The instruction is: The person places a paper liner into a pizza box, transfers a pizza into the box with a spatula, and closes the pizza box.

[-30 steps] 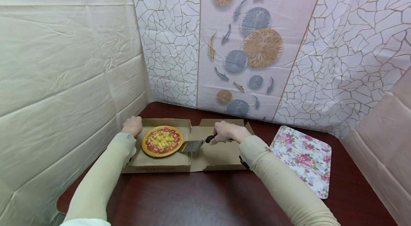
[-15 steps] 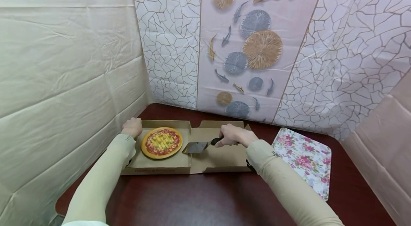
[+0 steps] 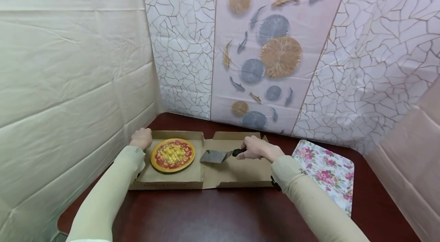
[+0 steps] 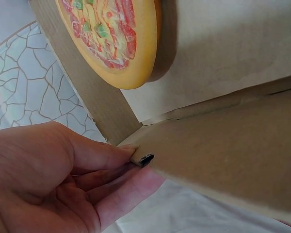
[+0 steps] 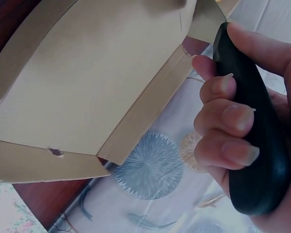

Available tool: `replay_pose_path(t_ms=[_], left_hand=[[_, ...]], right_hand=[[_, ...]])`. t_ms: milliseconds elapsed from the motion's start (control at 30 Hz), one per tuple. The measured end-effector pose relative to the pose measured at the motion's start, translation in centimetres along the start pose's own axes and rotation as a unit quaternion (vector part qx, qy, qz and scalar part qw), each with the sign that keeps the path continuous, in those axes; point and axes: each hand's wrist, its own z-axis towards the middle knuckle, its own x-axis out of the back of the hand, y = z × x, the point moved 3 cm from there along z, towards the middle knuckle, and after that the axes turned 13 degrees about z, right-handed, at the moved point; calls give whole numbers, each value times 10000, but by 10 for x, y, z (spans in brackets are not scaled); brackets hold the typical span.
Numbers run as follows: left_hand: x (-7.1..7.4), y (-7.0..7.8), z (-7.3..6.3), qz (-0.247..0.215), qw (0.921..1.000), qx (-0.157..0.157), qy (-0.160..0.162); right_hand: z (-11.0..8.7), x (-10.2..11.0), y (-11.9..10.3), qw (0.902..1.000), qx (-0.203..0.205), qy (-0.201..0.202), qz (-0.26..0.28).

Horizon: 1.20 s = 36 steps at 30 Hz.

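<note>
A round toy-like pizza [image 3: 173,155] with a smooth yellow crust lies in the left half of an opened cardboard pizza box [image 3: 227,181]. My left hand [image 3: 141,138] pinches the box's left side wall [image 4: 208,150] near a corner, thumb inside and fingers outside, as the left wrist view shows. My right hand [image 3: 256,148] grips the black handle [image 5: 252,136] of a pizza server with a broad metal blade [image 3: 214,157]. The blade hangs over the box's fold, a short gap right of the pizza.
A white tray with pink flowers [image 3: 326,175] lies on the dark red table [image 3: 213,215], right of the box. Patterned cloth [image 3: 254,93] hangs behind the table, and pale cloth walls [image 3: 75,81] stand on both sides.
The pizza server has come away from the pizza's right edge and moved rightward with my right hand. My left hand keeps its hold on the box wall, and the pizza stays in place.
</note>
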Motion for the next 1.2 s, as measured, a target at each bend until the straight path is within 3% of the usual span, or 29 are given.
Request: replay_pose_path(t_ms=[767, 1200], left_hand=[[-1, -1, 5, 23, 10000, 30, -3], [0, 0, 3, 59, 10000, 12, 55]], right_hand=[[-4, 11, 23, 9973, 332, 658, 67], [-12, 22, 41, 9940, 204, 1077, -35]])
